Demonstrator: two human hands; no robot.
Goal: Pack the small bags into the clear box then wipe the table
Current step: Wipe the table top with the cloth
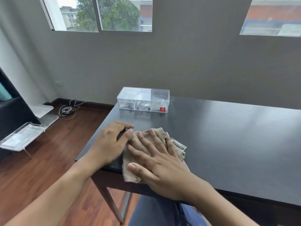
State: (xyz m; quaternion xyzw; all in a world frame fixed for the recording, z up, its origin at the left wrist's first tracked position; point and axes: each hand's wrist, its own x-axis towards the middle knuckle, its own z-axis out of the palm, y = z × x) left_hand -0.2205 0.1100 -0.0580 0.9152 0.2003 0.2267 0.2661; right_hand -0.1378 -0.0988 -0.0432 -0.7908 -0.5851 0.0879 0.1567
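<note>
The dark worktop (228, 136) carries the lidded clear box (143, 100) at its far left corner, small bags dimly visible inside. Near the front left corner, a beige cloth (156, 150) lies under the right hand (156, 162), pressed flat with fingers spread straight. The left hand (112, 141) rests beside it, fingers curled, pinching the cloth's left edge.

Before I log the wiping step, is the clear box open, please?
No, the clear box sits closed with its lid on the table.
</note>
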